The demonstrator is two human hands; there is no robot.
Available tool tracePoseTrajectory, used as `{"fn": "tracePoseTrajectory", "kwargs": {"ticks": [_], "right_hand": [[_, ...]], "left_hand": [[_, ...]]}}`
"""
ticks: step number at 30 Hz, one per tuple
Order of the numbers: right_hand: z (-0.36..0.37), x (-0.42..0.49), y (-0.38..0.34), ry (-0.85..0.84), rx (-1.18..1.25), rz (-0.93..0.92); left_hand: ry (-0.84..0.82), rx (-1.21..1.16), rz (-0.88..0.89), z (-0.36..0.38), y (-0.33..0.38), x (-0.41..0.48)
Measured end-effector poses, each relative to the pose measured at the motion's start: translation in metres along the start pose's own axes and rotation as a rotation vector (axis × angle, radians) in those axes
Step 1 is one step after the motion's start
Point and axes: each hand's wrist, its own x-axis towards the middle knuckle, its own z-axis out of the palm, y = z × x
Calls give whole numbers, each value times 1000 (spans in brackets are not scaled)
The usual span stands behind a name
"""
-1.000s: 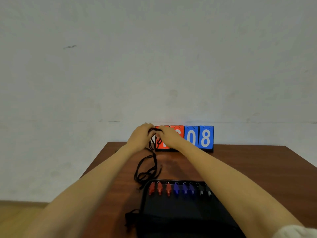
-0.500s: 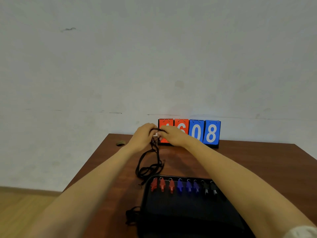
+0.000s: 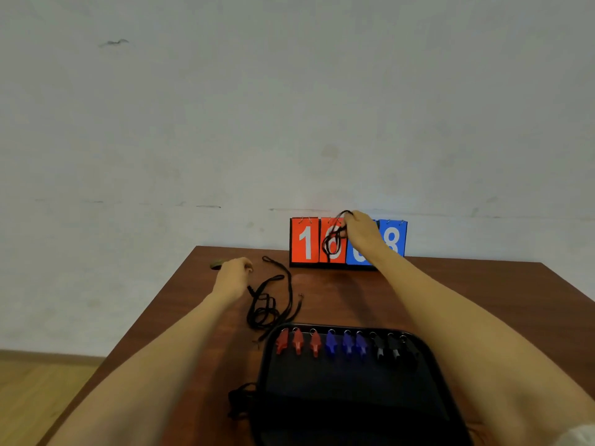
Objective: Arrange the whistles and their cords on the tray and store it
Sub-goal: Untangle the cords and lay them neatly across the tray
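A person's right hand (image 3: 362, 235) pinches a looped black cord (image 3: 333, 243), raised in front of a flip scoreboard (image 3: 304, 243) at the back of a wooden table (image 3: 467, 300). The left hand (image 3: 232, 275) hovers with curled fingers just beside the loose cords (image 3: 269, 305) (whether it grips one cannot be told). Nine whistles (image 3: 346, 344), red, blue and black, line the far edge of the black tray (image 3: 354, 391).

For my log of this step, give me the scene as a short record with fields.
right hand: holds a looped cord up in front of the scoreboard
left hand: beside the loose cords on the table; grip unclear
tray: black, nearest the person
whistles: red, blue and black, in a row along the tray's far edge
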Motion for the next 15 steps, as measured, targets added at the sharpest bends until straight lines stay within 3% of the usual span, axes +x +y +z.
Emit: {"fn": "tracePoseTrajectory", "kwargs": {"ticks": [4, 10, 15], "right_hand": [[-4, -8, 13, -148, -291, -57], [2, -29, 19, -371, -614, -164], [-9, -53, 6, -492, -608, -219]], "left_hand": [[-190, 62, -141, 1, 15, -7], [-209, -89, 296, 4, 82, -29], [-223, -155, 401, 9, 120, -46]]}}
